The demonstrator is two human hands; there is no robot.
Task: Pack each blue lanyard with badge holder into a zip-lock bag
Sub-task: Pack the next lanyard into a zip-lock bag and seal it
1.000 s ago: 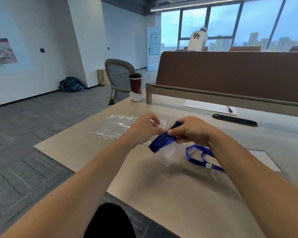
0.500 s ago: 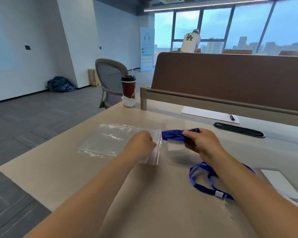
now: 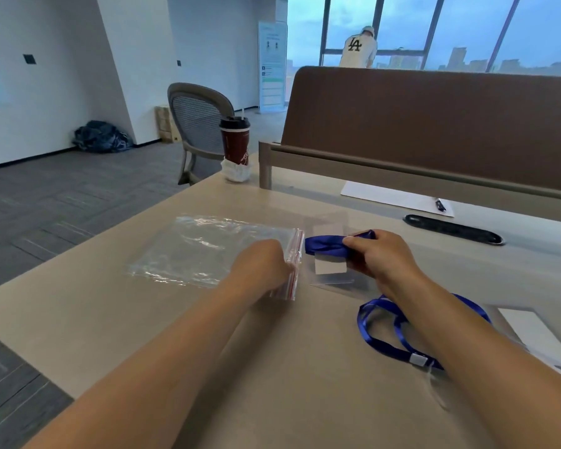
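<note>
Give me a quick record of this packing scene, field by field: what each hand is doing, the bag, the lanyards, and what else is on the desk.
left hand: holding the zip-lock bag at its red-striped mouth
right hand: gripping a bunched blue lanyard with badge holder, just outside the bag mouth
zip-lock bag: flat on the desk, looks empty
second lanyard: loose on the desk, under the right forearm
also on desk: lidded cup, paper sheet with pen

Open-plan office: desk divider [image 3: 434,124], mesh chair [image 3: 198,115].
</note>
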